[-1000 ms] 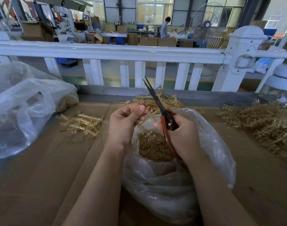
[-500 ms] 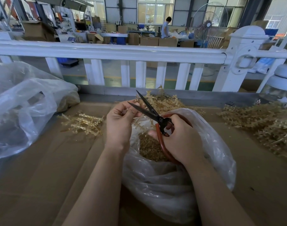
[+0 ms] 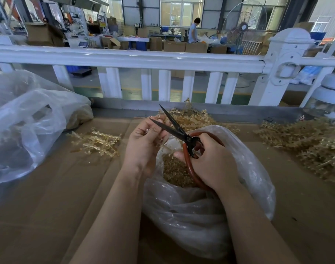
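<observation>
Of the person only the two arms show. The left hand (image 3: 143, 143) and the right hand (image 3: 214, 164) are bare, as are the left forearm (image 3: 113, 216) and the right forearm (image 3: 256, 223), uncovered from the wrists down to the lower edge of the view. The fingers (image 3: 143, 128) are slim, and the wide lens makes both forearms look broad near the camera.
</observation>
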{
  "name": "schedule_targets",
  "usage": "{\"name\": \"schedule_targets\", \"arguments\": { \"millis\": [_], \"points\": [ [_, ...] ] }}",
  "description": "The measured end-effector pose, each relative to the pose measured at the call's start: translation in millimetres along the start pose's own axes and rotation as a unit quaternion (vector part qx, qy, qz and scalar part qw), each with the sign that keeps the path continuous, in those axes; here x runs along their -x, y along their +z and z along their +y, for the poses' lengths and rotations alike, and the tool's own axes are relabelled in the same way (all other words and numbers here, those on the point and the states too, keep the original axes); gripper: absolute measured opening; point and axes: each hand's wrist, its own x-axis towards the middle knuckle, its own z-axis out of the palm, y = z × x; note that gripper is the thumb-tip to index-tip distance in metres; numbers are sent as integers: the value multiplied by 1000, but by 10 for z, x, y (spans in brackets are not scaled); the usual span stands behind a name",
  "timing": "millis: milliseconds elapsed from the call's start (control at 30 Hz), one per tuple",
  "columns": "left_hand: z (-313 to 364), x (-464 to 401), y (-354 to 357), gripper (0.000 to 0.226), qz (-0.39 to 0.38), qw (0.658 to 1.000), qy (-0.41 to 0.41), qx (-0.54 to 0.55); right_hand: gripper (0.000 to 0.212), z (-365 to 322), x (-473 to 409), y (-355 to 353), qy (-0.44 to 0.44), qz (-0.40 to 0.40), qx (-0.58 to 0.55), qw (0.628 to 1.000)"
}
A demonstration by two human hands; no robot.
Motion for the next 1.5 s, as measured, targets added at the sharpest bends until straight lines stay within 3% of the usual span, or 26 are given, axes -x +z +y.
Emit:
{"name": "schedule_targets", "arguments": {
  "millis": [233,600,900,1167,1333,1500],
  "points": [
    [48,39,42,19,25,999,-16,-38,65,5,10,3,-5,3,14,1000],
    [80,58,87,10,75,996,-10,-50,53,2,15,13,-9,56,67,996],
    [87,33,38,15,56,997,-9,-60,56,-1,19,11,-28,75,50,996],
    [92,25,4,15,39,995,27,-89,76,3,12,18,-31,82,38,995],
    [79,33,-21,14,15,987,43,-152,65,17,4,20,-29,78,51,995],
    [82,31,-9,8,14,991,32,-129,61,31,3,23,-34,89,45,994]
  ]
}}
